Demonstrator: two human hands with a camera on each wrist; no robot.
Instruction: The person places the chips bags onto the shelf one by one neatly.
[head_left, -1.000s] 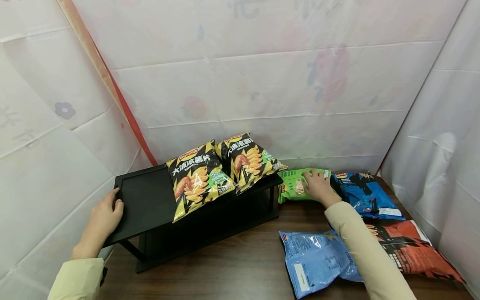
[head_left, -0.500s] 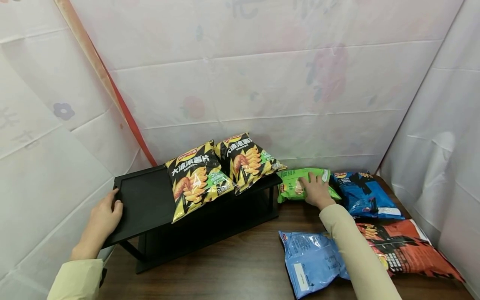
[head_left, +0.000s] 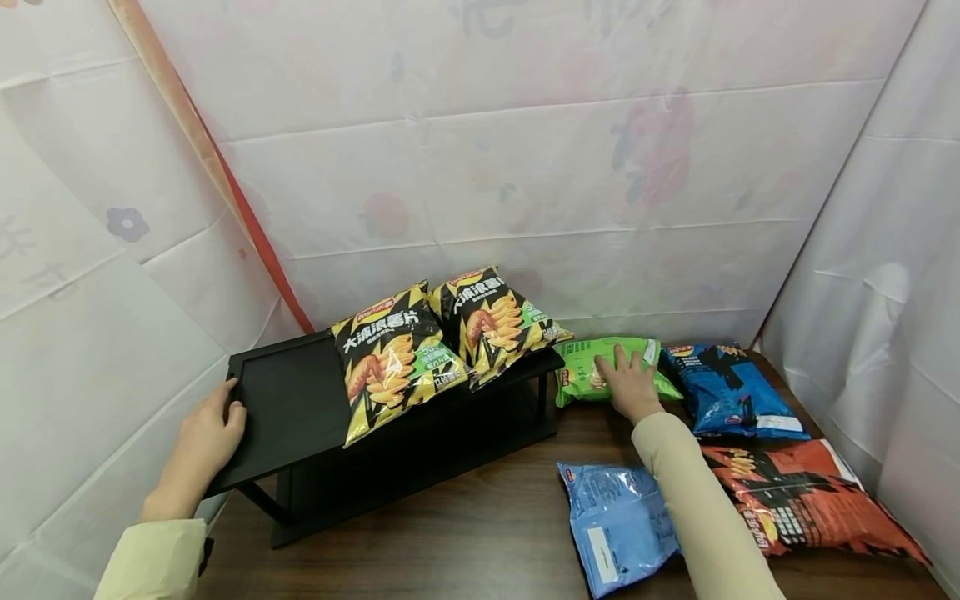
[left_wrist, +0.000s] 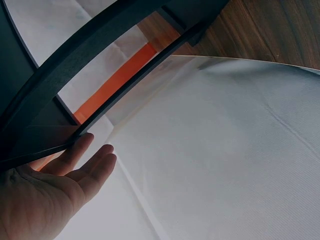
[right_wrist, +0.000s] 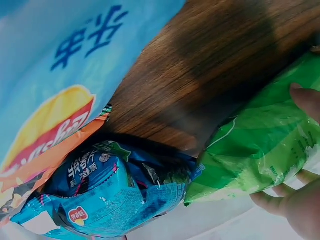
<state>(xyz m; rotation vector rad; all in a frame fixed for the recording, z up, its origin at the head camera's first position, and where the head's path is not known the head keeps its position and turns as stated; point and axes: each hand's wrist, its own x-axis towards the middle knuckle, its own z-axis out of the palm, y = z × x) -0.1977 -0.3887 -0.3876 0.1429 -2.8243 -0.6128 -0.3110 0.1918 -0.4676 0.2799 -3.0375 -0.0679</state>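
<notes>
At the left end of the black two-tier shelf [head_left: 288, 408], my left hand [head_left: 202, 442] holds the edge, thumb on top. The left wrist view shows that hand [left_wrist: 60, 190] with fingers loosely extended beside the shelf's edge [left_wrist: 120, 90]. Two black-and-yellow chip bags, a left one [head_left: 397, 358] and a right one [head_left: 498, 325], lean together on the top tier. My right hand [head_left: 633, 387] rests spread over a green bag [head_left: 637, 346] lying right of the shelf. In the right wrist view, the thumb and fingers of my hand [right_wrist: 300, 200] touch opposite sides of the green bag [right_wrist: 255, 145].
A dark blue bag [head_left: 731, 392] lies right of the green one, with a red bag [head_left: 832, 500] in front of it. Nearer on the wooden table [head_left: 450, 533] lies a light blue bag [head_left: 618, 517], partly under my right sleeve. White cloth [head_left: 487, 183] hangs behind and at both sides.
My right hand has shifted slightly left across the green bag, and its forearm now uncovers more of the red bag. My left hand and the shelf look unmoved.
</notes>
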